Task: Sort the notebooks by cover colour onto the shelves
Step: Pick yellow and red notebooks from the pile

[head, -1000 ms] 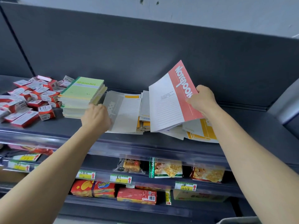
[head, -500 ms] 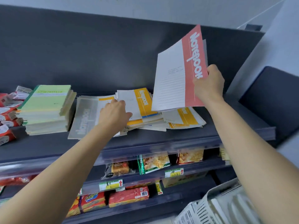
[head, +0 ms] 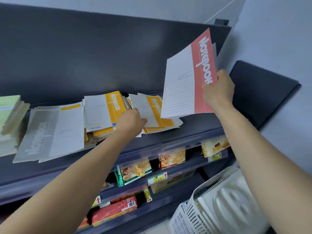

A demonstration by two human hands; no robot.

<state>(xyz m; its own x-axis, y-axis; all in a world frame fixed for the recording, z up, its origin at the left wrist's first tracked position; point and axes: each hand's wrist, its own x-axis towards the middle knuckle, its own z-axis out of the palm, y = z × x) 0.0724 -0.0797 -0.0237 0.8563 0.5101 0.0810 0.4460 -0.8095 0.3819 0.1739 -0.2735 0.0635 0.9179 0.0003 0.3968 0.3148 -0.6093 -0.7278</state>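
My right hand [head: 218, 89] grips a red-and-white notebook [head: 185, 78] by its right edge and holds it upright above the right end of the top shelf [head: 194, 127]. My left hand [head: 130, 121] rests on the yellow-and-white notebooks [head: 155, 112], its fingers curled at the edge of one. A second yellow pile [head: 104, 112] lies just left of that hand. Grey-covered notebooks [head: 50, 132] lie further left. A green stack [head: 10, 114] stands at the far left edge.
The shelf's dark back panel [head: 101, 56] rises behind the piles. Lower shelves hold snack packets [head: 135, 171] and red boxes [head: 114, 211] with yellow price tags. A white plastic basket [head: 219, 205] sits at the bottom right. A separate dark panel [head: 261, 92] stands to the right.
My right hand has carried the red notebook further right and kept it raised. My left hand has shifted right, from the grey notebooks onto the yellow ones. The view has swung to the right.
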